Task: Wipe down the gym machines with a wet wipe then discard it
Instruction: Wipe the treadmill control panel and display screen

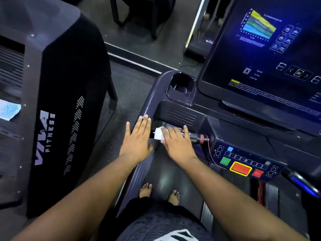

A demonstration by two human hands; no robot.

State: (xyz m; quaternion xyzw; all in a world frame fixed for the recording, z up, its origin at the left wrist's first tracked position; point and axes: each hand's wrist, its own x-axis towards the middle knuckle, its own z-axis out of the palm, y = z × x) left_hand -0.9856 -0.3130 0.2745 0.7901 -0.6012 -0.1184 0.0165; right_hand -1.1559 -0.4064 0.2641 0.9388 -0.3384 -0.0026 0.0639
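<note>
Pressing a white wet wipe onto the treadmill handlebar, right hand flat.

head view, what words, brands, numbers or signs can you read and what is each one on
"VIVA FITNESS": white lettering, running sideways, on the black side panel of the neighbouring machine.
"OK": yellow-outlined button on the treadmill's dark console screen.
Up and down arrows: small keys on the dark button panel.
Number keys on that panel: a row of digits, too small to read surely.
Yellow-headed warning text, chart captions and menu words on the screen: blurred, unreadable.
</note>
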